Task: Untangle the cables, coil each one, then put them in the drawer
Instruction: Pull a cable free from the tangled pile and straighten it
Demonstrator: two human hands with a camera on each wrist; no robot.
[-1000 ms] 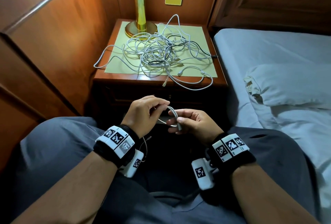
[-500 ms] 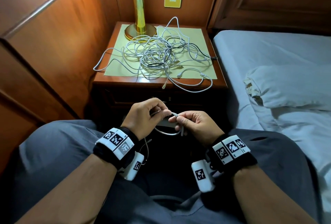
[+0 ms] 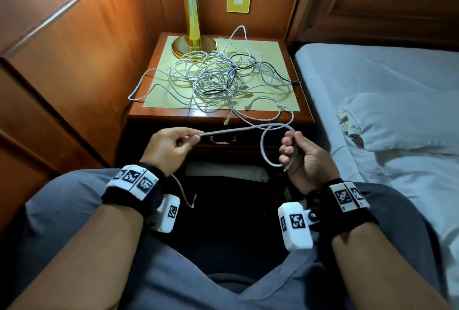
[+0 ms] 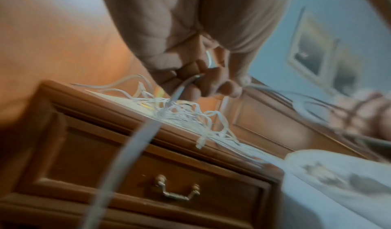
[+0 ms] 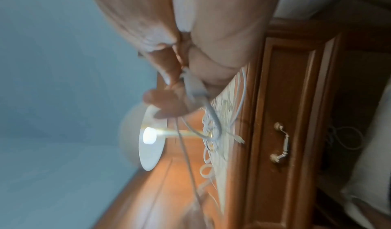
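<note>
I've got the wooden nightstand (image 3: 159, 113) straight ahead, just beyond both hands, its closed drawer (image 4: 148, 182) level with my knuckles. A pale yellow mat (image 3: 280, 61) covers most of the top. On the mat, ahead of the left hand (image 3: 166, 151), there's a tangle of white and black cables (image 3: 218, 79), loops spilling off the mat's left edge and over the front lip. A brass lamp base (image 3: 191, 46) stands at the far-left corner, touching the tangle. Off past the right hand (image 3: 303, 158), the bed (image 3: 372, 81) carries a white pillow (image 3: 402, 123)
</note>
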